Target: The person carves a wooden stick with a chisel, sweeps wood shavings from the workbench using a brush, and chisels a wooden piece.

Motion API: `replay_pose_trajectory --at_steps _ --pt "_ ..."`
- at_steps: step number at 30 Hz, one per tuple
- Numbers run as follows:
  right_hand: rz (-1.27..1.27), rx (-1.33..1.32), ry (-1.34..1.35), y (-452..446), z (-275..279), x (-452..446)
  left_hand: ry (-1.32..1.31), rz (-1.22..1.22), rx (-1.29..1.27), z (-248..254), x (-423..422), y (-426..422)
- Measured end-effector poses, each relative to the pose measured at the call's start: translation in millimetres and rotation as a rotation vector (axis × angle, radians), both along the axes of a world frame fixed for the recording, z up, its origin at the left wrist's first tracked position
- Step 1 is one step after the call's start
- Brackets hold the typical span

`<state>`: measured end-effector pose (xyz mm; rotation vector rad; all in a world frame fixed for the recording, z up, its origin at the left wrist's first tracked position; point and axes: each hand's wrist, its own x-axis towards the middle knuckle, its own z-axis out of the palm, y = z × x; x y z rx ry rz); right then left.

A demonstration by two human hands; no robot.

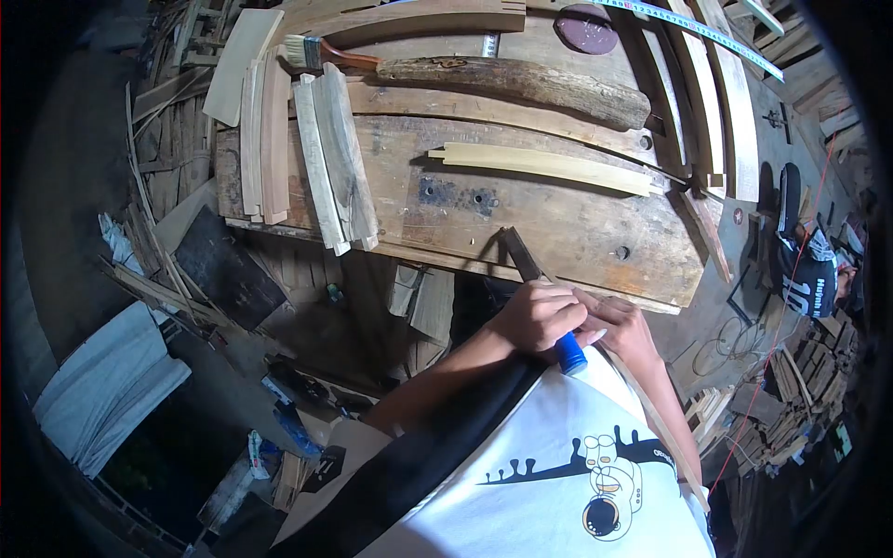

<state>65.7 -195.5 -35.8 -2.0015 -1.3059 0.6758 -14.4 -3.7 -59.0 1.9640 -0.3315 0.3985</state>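
Note:
My left hand [539, 316] is wrapped round a chisel [521, 253] with a blue handle [570, 355]. Its dark flat blade points away from me, the tip over the near edge of the workbench [549, 228]. Close beside it, my right hand [614, 327] is closed on a long thin wooden strip [665, 428] that runs back along my shirt toward the lower right. Both hands are close to my body, and the fingers partly hide where chisel and strip meet. A pale tenoned piece of wood [544, 167] lies on the bench beyond the hands.
Wooden pieces [335, 163] lie on the bench's left side. Behind are a rough log [521, 86], a brush [312, 53], a dark red disc [588, 30] and a tape measure [707, 33]. Lumber scraps [791, 391] pile up at right. A person in a dark shirt [805, 270] is farther right.

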Motion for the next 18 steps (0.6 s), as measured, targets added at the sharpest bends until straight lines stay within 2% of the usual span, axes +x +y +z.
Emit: replay_pose_trajectory --at_steps 8,13,18 --pt "-0.007 0.069 0.031 -5 -9 -7 0.013 0.018 0.002 -9 0 4" --pt "-0.001 0.041 0.025 1 -1 -2 0.049 -0.051 -0.023 15 0 7" --pt "0.012 0.034 0.033 1 -5 -2 0.066 -0.044 -0.057 18 -3 7"
